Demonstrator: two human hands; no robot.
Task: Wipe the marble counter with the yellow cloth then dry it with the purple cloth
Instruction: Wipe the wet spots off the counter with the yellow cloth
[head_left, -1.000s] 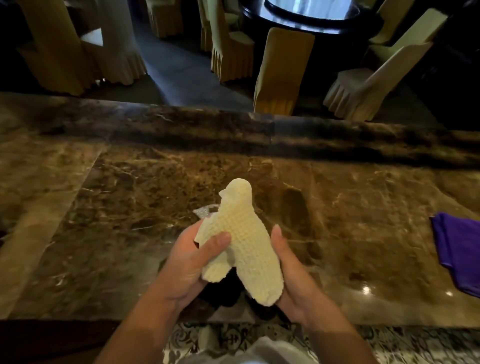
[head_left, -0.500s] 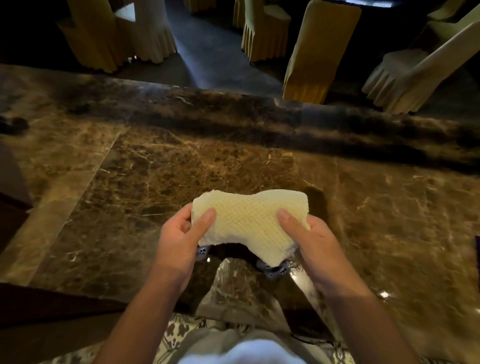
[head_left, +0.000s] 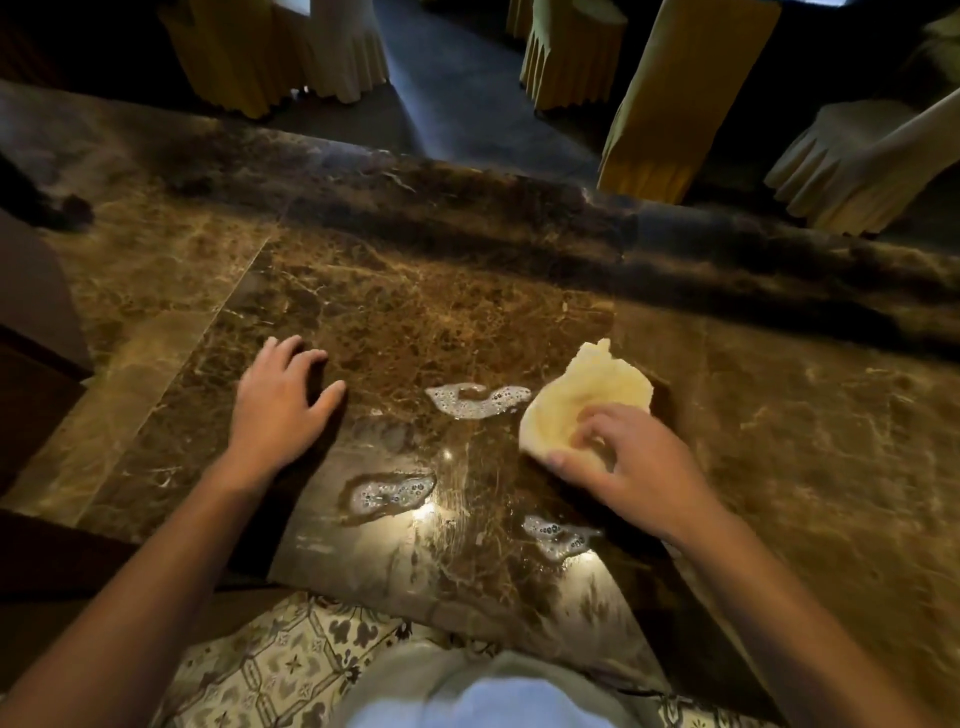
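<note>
The polished brown marble surface (head_left: 467, 322), veined in gold and darker at its far edge, carries three patches of bubbly white soap foam: one (head_left: 478, 400) just left of the cloth, one (head_left: 389, 491) nearer the person, and one (head_left: 558, 535) close to the right forearm. A bright light reflection sits on the wet stone between the two nearer patches.

The pale yellow waffle-textured cloth (head_left: 582, 400) lies crumpled on the surface, right of centre, with one corner standing up at its far side. The right hand (head_left: 623, 462) rests on top of the cloth, fingers curled into the fabric and gripping it against the stone. The left hand (head_left: 280, 405) lies flat on the bare marble, well apart from the cloth, fingers relaxed and spread, holding nothing.

Beyond the far edge stand chairs in pleated yellow fabric covers (head_left: 670, 93) on a grey floor (head_left: 447, 88). At the near edge, a patterned cream-and-grey floor tile (head_left: 270, 670) shows beneath the person.
</note>
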